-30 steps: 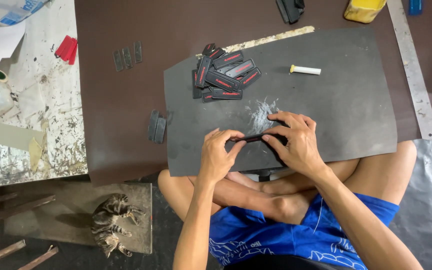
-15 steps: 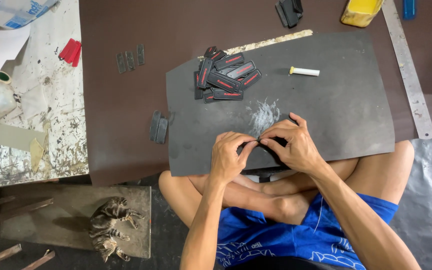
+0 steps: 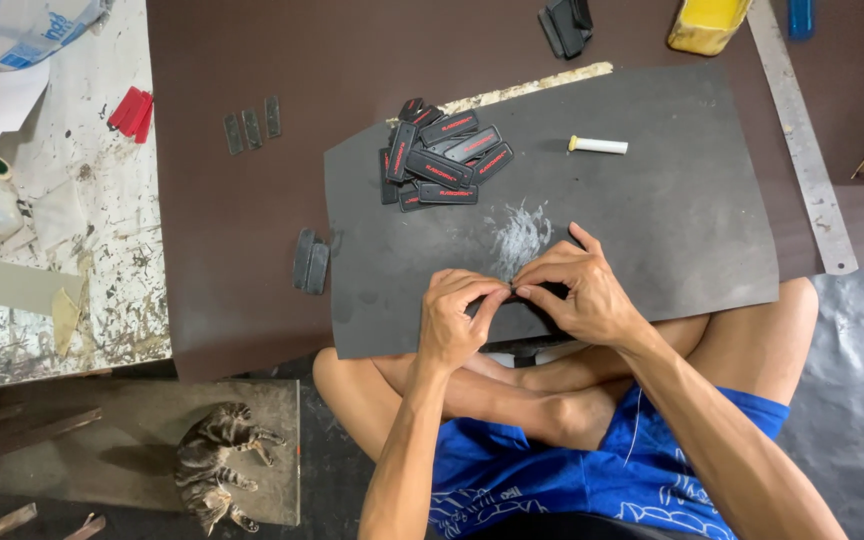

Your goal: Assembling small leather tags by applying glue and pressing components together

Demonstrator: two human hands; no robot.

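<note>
My left hand (image 3: pixel 457 315) and my right hand (image 3: pixel 572 285) meet fingertip to fingertip over the near edge of a dark grey rubber sheet (image 3: pixel 652 210). Between them they pinch a small dark piece, mostly hidden by the fingers. A pile of several black tags with red markings (image 3: pixel 442 155) lies on the sheet's far left part. A white scuffed patch (image 3: pixel 520 235) marks the sheet just beyond my fingers. A short white stick (image 3: pixel 598 146) lies to the right of the pile.
A brown board (image 3: pixel 232 220) lies under the sheet, with two dark pieces (image 3: pixel 309 261) and small grey strips (image 3: pixel 252 124) on it. A metal ruler (image 3: pixel 802 140) runs along the right. A yellow container (image 3: pixel 707 22) stands at the top. A cat (image 3: pixel 214 460) lies at lower left.
My hands have drawn closer together, and the thin dark piece that was stretched between them is now hidden under the touching fingertips.
</note>
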